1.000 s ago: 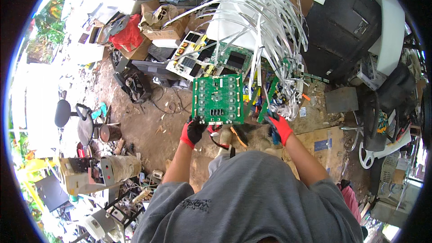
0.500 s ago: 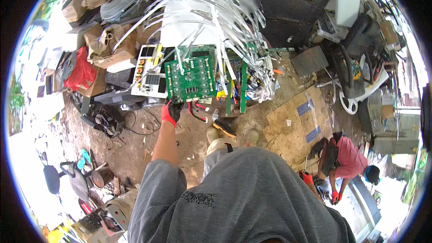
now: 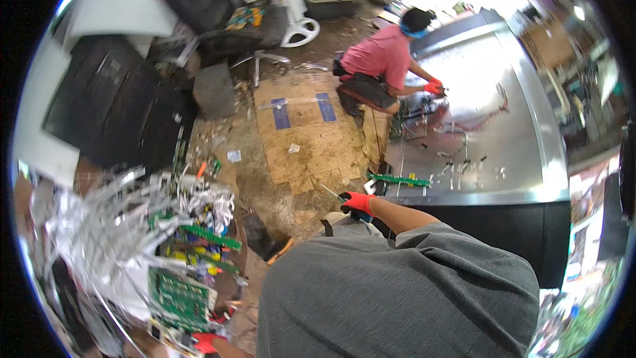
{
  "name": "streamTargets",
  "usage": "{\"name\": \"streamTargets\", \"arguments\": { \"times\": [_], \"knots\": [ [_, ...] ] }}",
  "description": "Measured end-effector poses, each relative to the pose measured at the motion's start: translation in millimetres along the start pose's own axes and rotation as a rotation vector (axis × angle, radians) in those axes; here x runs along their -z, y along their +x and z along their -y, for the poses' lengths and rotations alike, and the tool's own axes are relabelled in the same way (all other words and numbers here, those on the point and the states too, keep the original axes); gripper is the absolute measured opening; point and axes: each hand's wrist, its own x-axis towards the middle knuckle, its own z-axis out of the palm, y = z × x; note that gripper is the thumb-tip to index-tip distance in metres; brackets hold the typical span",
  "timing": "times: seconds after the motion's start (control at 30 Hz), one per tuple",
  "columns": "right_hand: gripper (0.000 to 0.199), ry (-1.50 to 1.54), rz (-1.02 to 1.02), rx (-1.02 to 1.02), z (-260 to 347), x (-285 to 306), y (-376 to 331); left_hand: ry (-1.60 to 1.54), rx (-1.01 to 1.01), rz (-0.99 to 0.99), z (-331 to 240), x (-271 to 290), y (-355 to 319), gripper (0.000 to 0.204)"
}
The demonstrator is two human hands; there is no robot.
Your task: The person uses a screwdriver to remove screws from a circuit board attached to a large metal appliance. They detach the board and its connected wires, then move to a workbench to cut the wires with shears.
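My right hand (image 3: 360, 203), in a red and black glove, is closed round a screwdriver (image 3: 329, 191) whose thin shaft points up and left. At the lower left, my left hand (image 3: 207, 343), in a red glove, is at the near corner of a green circuit board (image 3: 182, 298); its fingers are blurred but appear closed on that corner. White ribbon cables (image 3: 99, 225) spread over the pile beside the board. Long narrow green boards (image 3: 209, 235) and a tangle of wires lie just beyond it.
A person (image 3: 381, 59) in a pink shirt and red gloves crouches by a large metal panel (image 3: 517, 139) on the right. A narrow green board (image 3: 401, 179) lies at its edge. Flattened cardboard (image 3: 308, 139) covers the floor. Black panels (image 3: 116, 113) and an office chair (image 3: 232, 33) stand at the left and back.
My view has swung to the right, so the board pile now sits at the lower left. My right hand and its screwdriver show clearly; my left hand stays at the green board's corner.
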Motion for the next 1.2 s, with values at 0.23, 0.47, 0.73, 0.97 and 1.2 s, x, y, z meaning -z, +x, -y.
{"name": "streamTargets", "arguments": {
  "times": [0.23,0.47,0.73,0.97,1.2],
  "knots": [
    [0.05,0.173,-0.148,0.044,-41.4,-10.6,-1.5,-0.246,-0.599,-0.014,-68.7,-20.9,-25.2,0.049],
    [0.029,0.675,-0.308,-0.053,-101.2,89.7,-11.6,-0.212,-1.202,0.808,-203.3,33.3,-275.2,0.04],
    [0.029,1.136,-0.413,0.185,-80.6,154.7,-54.2,0.147,-1.501,1.097,-265.6,-64.4,-388.3,0.041],
    [0.044,1.219,-0.624,0.116,-87.9,169.1,-54.0,0.722,-1.517,1.295,-316.3,-124.6,-423.7,0.041],
    [0.024,1.365,-0.775,-0.028,-94.6,215.9,-39.1,0.977,-1.755,1.378,-453.9,-186.7,-537.1,0.04]
  ]
}}
